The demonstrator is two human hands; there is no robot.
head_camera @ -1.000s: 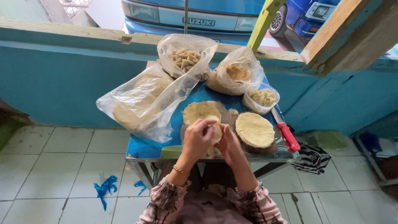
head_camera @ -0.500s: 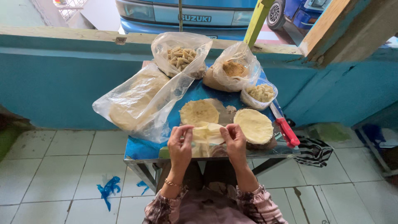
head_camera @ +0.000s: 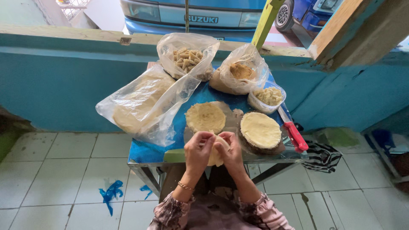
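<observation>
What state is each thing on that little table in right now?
Dough piece: folded, pinched between left hand and right hand.
Round dough sheet: lying flat.
Dough disc: flat on dark board.
Bags: open.
Tub: uncovered, full.
Red-handled knife: lying flat.

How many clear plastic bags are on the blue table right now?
3. A big bag lies at the left, one with cut pieces stands at the back, and one with brown filling sits right of it. None seems hidden.
</observation>
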